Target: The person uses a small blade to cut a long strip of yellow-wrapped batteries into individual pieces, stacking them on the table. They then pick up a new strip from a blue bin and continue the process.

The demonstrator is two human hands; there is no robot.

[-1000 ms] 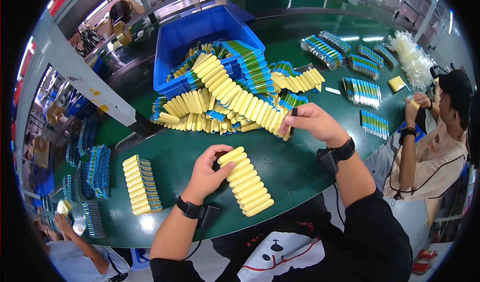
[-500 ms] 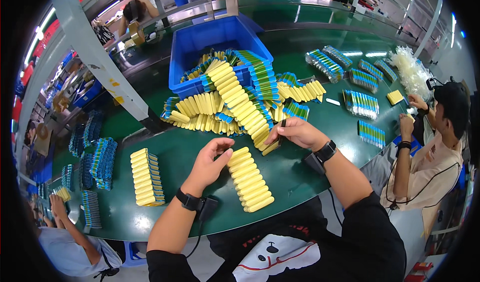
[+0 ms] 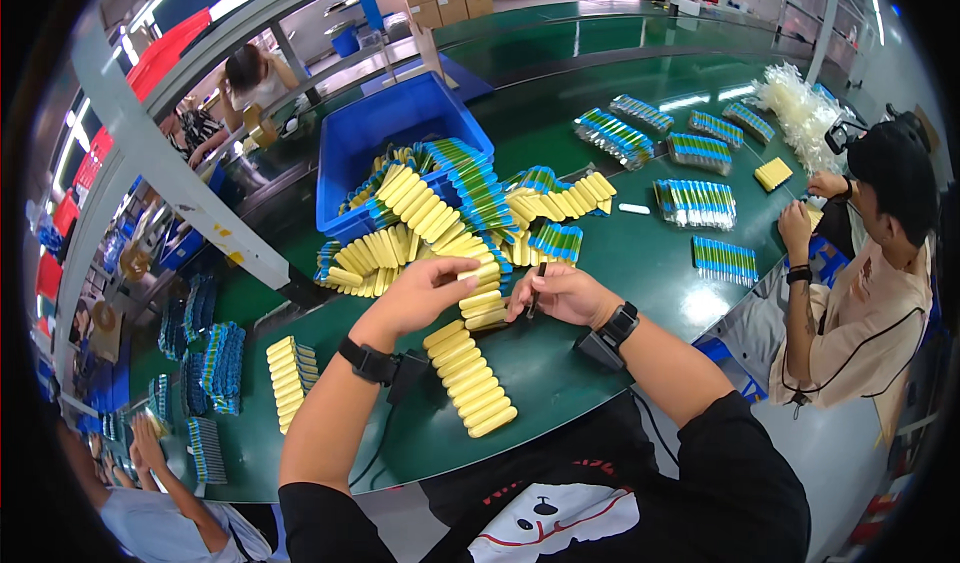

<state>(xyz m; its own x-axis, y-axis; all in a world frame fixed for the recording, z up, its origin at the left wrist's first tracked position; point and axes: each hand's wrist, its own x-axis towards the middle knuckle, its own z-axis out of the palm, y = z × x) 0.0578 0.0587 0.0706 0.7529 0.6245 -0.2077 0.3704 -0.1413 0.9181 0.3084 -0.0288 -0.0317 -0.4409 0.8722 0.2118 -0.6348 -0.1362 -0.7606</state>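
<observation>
From the blue bin point(image 3: 345, 178), a long strip of yellow, rounded sticks point(image 3: 428, 211) runs down toward me over a heap of similar strips with blue-green backs. My left hand point(image 3: 415, 298) has its fingertips closed on the strip's left edge near its lower end. At the right edge of that end, my right hand point(image 3: 572, 295) pinches a slim black tool point(image 3: 541, 275); its exact kind is unclear. Just below lies a separate block of yellow sticks point(image 3: 468, 383) on the green table point(image 3: 580, 363), its top close against the strip's end.
Another yellow stack point(image 3: 290, 378) lies left of my forearm, beyond it several blue bundles point(image 3: 222, 363). Wrapped blue-green packs point(image 3: 695, 203) and clear plastic bags point(image 3: 800, 108) lie at right, near a seated co-worker point(image 3: 860, 283). A metal post point(image 3: 190, 183) rises at left.
My left hand has moved up from the separate block onto the strip's edge. My right hand has come nearer to it, still with the black tool. The whole view has shifted slightly.
</observation>
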